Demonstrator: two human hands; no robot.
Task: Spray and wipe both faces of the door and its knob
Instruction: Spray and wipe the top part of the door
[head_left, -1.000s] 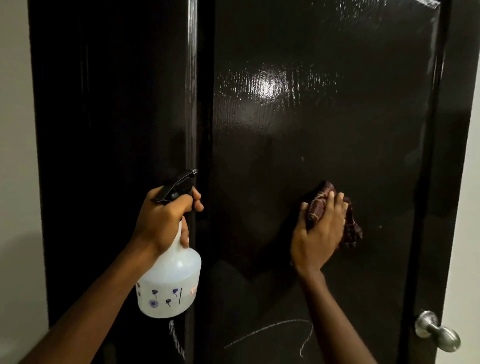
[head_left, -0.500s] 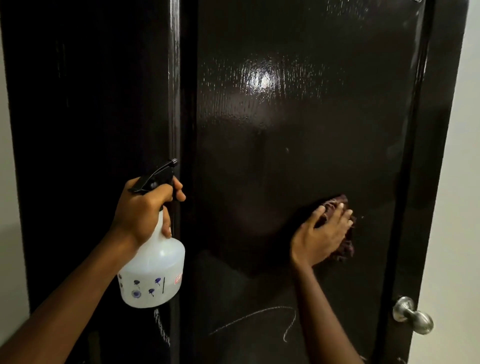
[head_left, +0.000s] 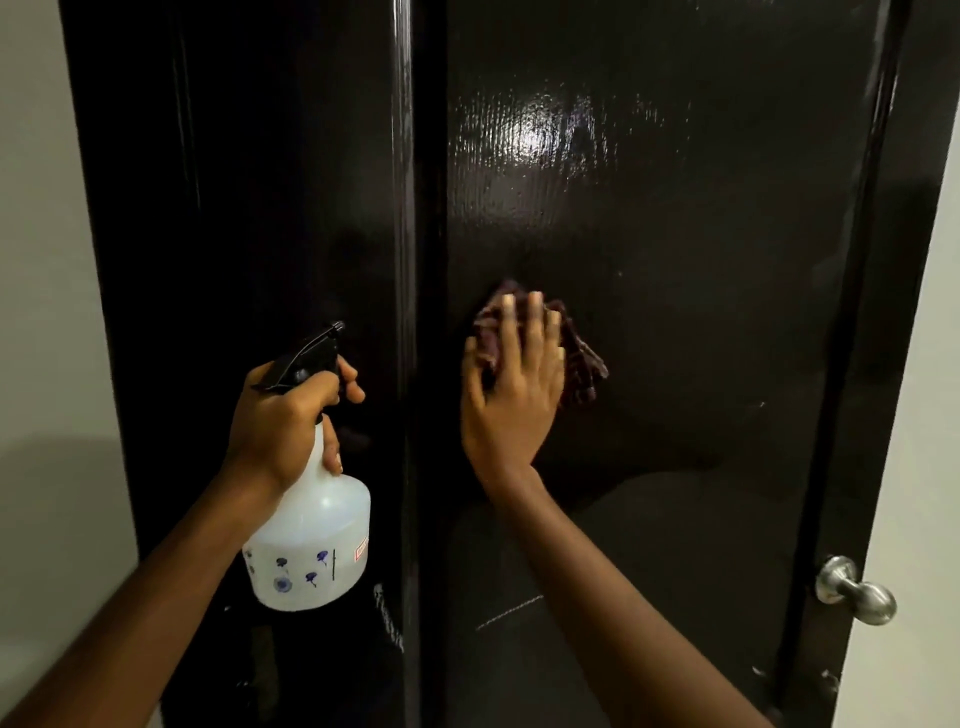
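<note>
Perhaps half-full spray bottle (head_left: 311, 540), left hand (head_left: 283, 415)

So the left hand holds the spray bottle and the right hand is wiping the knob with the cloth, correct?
Not quite. The right hand presses the cloth flat against the door face, up and to the left of the knob, which nothing touches. The head view shows this. The left hand does hold the spray bottle.

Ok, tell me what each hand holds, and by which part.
Left hand grips the bottle by its neck. Right hand presses the cloth flat on the door with straight fingers.
</note>
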